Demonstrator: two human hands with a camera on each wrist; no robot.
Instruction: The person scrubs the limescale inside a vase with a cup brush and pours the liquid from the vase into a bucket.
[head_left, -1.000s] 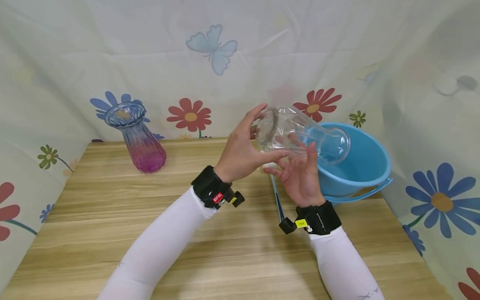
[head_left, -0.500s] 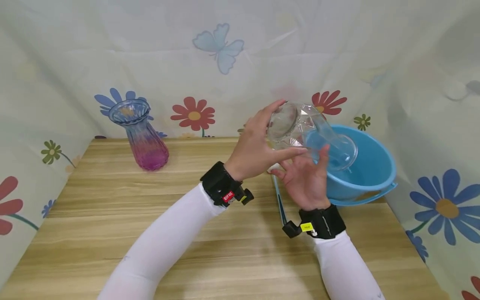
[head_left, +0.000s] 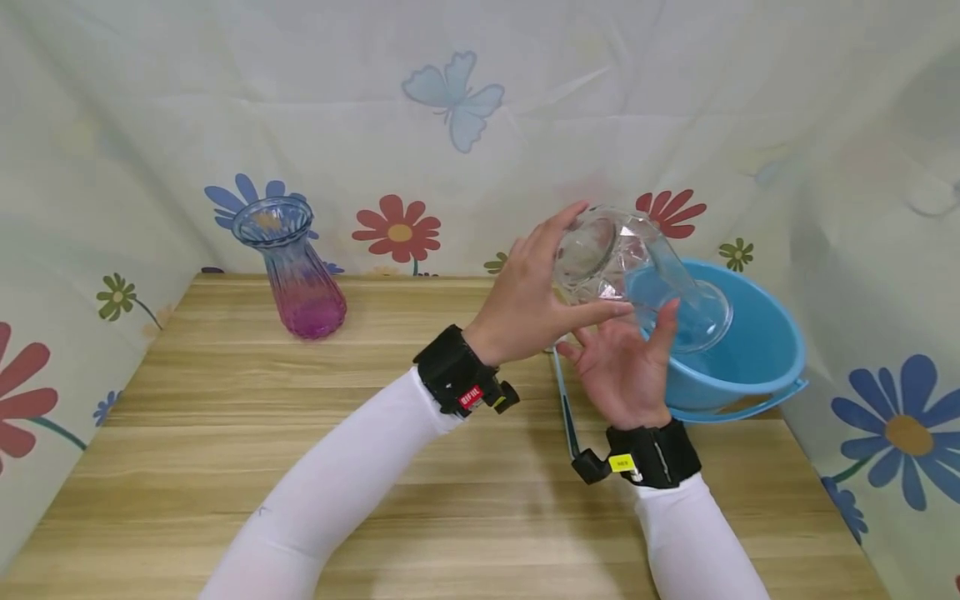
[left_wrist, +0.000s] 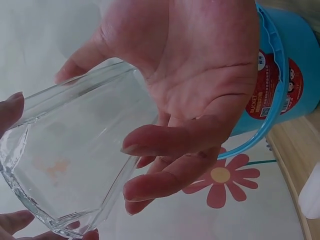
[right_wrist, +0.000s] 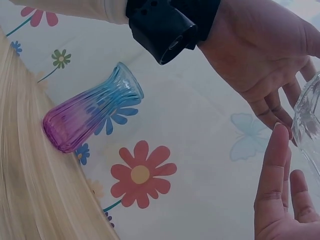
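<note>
A clear faceted glass vase [head_left: 641,258] is tilted, with its flared mouth down over the light-blue bucket [head_left: 780,333]. My left hand [head_left: 532,287] grips its thick base, thumb on the near side and fingers round the far side. My right hand [head_left: 626,371] is just under the vase, palm up and thumb raised beside the neck. In the left wrist view the right hand [left_wrist: 200,75] overlaps the glass, its fingers loosely bent. The right wrist view shows the left fingertips at the vase [right_wrist: 310,120]. Whether the right palm presses the glass is hard to tell.
A ribbed blue-to-pink glass vase [head_left: 300,275] stands at the back left of the wooden table [head_left: 360,433]. A slim blue-handled tool [head_left: 566,408] lies left of my right wrist, its far end partly hidden. Flower-printed cloth [head_left: 487,183] hangs round the table.
Both hands have shifted right in view together with the clear vase, which now tips further, its base higher and mouth lower over the bucket. The head view has turned slightly left.
</note>
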